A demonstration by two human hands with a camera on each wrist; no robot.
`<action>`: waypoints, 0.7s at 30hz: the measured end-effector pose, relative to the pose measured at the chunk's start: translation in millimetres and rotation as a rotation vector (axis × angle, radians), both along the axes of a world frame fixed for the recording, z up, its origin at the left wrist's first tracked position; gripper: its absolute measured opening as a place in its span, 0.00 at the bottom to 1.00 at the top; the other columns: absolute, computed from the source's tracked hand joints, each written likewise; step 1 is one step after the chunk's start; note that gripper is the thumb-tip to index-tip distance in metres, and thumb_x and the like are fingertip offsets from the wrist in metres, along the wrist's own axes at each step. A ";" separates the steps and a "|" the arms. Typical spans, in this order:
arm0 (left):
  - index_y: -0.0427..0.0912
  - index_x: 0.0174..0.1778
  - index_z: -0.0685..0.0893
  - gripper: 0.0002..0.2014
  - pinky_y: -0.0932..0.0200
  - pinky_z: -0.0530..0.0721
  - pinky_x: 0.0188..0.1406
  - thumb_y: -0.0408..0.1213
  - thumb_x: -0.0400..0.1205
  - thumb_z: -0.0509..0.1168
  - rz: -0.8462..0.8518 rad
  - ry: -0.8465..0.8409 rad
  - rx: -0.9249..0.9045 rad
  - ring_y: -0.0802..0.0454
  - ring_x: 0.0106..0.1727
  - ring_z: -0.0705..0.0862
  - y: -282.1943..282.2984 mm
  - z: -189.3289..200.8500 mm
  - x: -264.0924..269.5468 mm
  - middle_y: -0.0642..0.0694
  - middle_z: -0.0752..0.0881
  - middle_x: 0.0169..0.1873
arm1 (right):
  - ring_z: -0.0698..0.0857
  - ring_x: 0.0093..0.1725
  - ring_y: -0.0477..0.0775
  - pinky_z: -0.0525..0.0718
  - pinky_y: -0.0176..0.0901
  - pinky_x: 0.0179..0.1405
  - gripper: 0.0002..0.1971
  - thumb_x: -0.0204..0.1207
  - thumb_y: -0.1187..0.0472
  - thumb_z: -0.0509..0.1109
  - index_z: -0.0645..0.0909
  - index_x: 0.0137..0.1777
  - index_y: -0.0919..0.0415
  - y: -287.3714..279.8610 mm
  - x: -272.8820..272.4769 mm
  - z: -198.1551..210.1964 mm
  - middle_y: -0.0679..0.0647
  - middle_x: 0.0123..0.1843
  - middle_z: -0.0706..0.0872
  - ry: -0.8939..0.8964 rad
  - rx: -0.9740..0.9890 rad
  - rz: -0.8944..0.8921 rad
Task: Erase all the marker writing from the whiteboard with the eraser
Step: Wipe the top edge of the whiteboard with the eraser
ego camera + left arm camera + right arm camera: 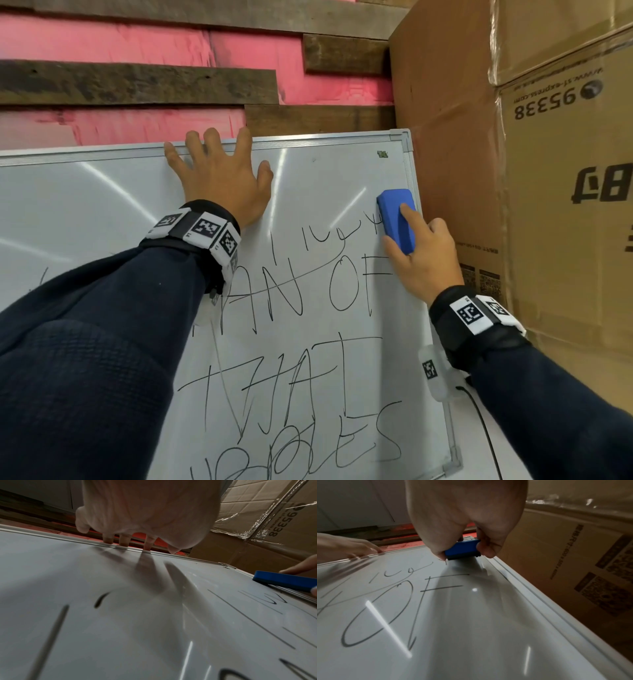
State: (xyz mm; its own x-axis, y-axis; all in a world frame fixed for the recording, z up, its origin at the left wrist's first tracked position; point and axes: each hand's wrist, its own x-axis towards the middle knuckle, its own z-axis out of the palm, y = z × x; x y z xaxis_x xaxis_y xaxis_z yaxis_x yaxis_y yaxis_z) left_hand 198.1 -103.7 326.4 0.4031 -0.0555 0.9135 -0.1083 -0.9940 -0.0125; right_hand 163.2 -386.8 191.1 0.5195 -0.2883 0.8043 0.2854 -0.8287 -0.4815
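Head view: left sleeve [102, 325] hides writing [298, 370] on whiteboard [102, 192].
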 end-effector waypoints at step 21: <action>0.59 0.78 0.64 0.26 0.23 0.49 0.77 0.56 0.82 0.52 -0.077 0.017 0.037 0.32 0.83 0.53 3.1 -15.9 -13.7 0.35 0.61 0.81 | 0.67 0.53 0.55 0.79 0.51 0.53 0.32 0.79 0.43 0.68 0.65 0.81 0.45 10.5 2.4 -28.8 0.54 0.50 0.68 -0.018 -0.056 -0.039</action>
State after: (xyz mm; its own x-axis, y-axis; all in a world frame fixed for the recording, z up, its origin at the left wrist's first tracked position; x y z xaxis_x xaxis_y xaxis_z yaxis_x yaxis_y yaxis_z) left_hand 184.4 -100.7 310.5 0.4120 -0.1208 0.9031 -0.1853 -0.9816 -0.0468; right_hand 165.6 -376.3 162.2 0.4943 -0.2627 0.8286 0.2605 -0.8647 -0.4295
